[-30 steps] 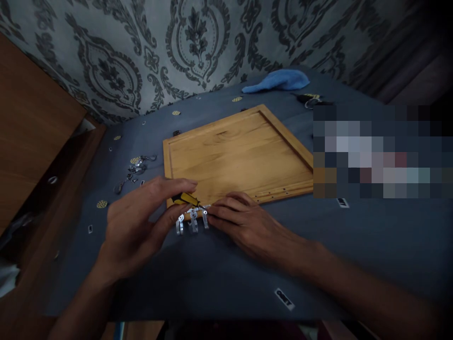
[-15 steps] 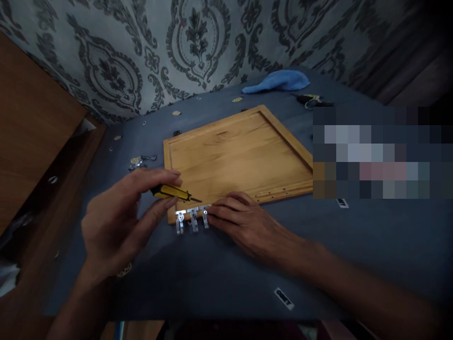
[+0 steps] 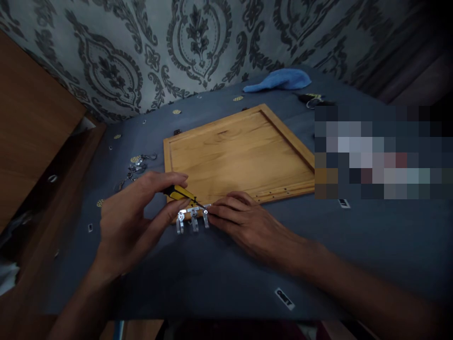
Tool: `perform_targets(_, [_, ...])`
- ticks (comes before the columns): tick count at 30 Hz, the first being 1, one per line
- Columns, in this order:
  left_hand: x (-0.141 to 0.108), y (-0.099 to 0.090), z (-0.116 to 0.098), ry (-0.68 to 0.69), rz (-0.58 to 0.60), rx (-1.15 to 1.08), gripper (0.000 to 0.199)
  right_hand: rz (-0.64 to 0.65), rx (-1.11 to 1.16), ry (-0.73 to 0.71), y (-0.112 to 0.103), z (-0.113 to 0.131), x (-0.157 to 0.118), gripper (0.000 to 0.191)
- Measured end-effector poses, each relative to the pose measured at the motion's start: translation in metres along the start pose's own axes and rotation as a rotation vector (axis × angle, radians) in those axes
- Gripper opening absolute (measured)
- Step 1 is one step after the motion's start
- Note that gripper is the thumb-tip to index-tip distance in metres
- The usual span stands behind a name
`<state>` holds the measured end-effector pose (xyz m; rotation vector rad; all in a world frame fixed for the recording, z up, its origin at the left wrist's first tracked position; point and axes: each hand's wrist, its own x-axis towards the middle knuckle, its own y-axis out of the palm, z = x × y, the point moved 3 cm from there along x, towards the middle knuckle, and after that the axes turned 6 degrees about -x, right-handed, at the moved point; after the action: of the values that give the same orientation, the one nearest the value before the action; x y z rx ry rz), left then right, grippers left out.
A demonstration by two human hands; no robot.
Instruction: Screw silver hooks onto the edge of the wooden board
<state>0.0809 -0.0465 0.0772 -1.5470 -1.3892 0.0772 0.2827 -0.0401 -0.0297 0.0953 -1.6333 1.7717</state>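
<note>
We are at the work of driving or setting a screw, as we judge it; our left hand has the slim yellow-and-black screwdriver pinched between thumb and fingers, its thin metal shaft slanting down to the rightmost silvery metal bracket; whether the tip is seated in the screw head, we cannot tell. That bracket stands in a row with the middle silvery metal bracket and the leftmost silvery metal bracket, all three at the near left corner of the flat, light-brown wooden panel with a raised frame; the panel lies on the dark blue-grey patterned cloth, the brackets jutting past its near edge.

Our right hand lies over that same edge, fingers close together, fingertips just beside the rightmost bracket; whether they clamp it or only steady the wood, we cannot tell. The next move, we judge, calls for the shaft to line up squarely with the screw and for light, even turning pressure; the bracket wants steadying meanwhile, lest it twist or the tip slip towards our right fingertips. Small dark holes dot the near rail, farther right.
</note>
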Motion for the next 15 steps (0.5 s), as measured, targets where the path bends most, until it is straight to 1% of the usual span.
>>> perform_targets(3, [0.0005, 0.0009, -0.0005, 0.018, -0.004, 0.032, 0.023, 0.011, 0.011, 0.007, 0.0002, -0.0001, -0.0002, 0.032])
perform_targets(7, [0.0008, 0.0019, -0.0005, 0.03, -0.006, 0.053, 0.022, 0.018, 0.001, 0.01, 0.0004, -0.0003, -0.0004, 0.03])
perform_targets(15, [0.0001, 0.0023, 0.0004, 0.043, -0.032, 0.076, 0.022, -0.026, -0.003, -0.002, 0.0004, -0.0001, 0.0002, 0.027])
